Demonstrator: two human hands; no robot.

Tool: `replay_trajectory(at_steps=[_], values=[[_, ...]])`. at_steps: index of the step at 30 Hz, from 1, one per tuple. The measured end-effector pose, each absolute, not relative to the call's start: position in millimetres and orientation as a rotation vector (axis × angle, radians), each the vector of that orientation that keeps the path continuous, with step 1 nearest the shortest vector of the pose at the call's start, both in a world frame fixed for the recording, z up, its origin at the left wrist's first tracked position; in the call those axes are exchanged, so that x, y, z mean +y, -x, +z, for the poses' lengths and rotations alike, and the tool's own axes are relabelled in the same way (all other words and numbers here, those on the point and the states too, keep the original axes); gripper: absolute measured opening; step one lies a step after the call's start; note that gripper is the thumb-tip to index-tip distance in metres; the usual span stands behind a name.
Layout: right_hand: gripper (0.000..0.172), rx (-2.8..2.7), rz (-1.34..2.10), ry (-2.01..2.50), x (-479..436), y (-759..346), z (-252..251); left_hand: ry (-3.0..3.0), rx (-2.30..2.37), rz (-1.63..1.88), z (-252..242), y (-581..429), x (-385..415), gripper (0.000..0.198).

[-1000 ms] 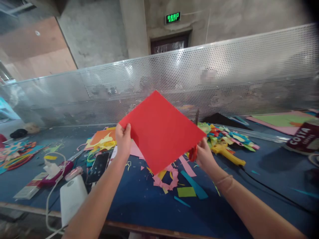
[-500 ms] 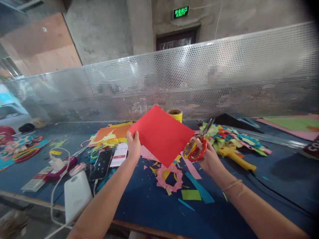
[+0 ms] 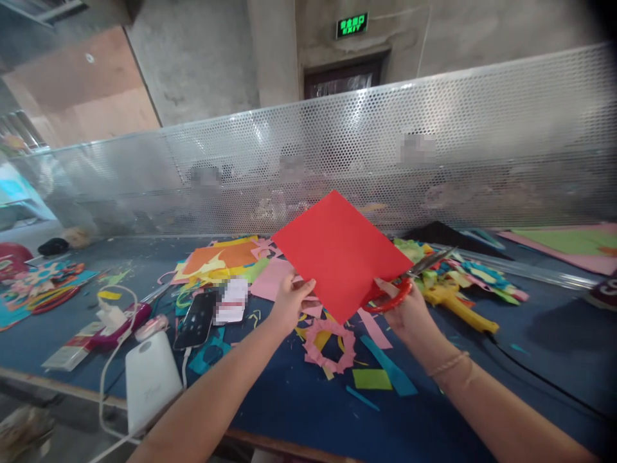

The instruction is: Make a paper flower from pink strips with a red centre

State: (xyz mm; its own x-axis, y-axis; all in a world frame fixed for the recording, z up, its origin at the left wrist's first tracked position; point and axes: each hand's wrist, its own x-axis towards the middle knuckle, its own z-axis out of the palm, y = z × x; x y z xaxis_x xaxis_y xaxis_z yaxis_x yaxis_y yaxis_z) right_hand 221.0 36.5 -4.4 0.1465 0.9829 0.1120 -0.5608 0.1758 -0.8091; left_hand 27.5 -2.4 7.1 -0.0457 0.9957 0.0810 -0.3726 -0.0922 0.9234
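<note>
A square sheet of red paper (image 3: 337,251) is held up in front of me, one corner pointing upward. My left hand (image 3: 290,301) pinches its lower left edge between thumb and fingers. My right hand (image 3: 402,312) is closed around red-handled scissors (image 3: 429,262), whose blades point up and to the right, while its thumb rests at the sheet's lower right edge. Below the sheet, a pink pleated paper ring (image 3: 313,350) lies on the blue table (image 3: 308,411), with a green paper rectangle (image 3: 372,379) and a blue strip (image 3: 393,366) close by.
Right of my hands lie a yellow glue gun (image 3: 460,312) with a black cord and a heap of paper scraps (image 3: 491,276). On the left are phones (image 3: 195,320), a white power bank (image 3: 152,379) and cables. A perforated metal screen (image 3: 347,141) stands behind.
The red sheet has shifted right and slightly up. My left hand has slid from its left corner to the lower left edge. The scissors have tilted further right.
</note>
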Motion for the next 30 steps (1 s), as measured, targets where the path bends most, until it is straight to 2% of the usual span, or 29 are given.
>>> replay_trajectory(at_steps=[10, 20, 23, 26, 30], values=[[0.041, -0.824, 1.215, 0.743, 27, -215, 2, -1.023, 0.984, 1.287, -4, -42, -10, 0.044], [0.046, -1.433, 0.389, 1.191, 63, -261, -5, -0.998, 1.177, 1.521, -18, -22, 6, 0.044], [0.043, -1.44, 0.529, 1.136, 59, -262, -3, -0.98, 1.18, 1.573, -20, -15, 11, 0.048], [0.039, -1.323, 0.796, 0.973, 54, -256, 0, -0.951, 1.191, 1.618, -21, -9, 14, 0.049], [0.041, -1.05, 1.204, 0.814, 47, -248, 8, -0.927, 1.203, 1.683, -23, -3, 16, 0.047]])
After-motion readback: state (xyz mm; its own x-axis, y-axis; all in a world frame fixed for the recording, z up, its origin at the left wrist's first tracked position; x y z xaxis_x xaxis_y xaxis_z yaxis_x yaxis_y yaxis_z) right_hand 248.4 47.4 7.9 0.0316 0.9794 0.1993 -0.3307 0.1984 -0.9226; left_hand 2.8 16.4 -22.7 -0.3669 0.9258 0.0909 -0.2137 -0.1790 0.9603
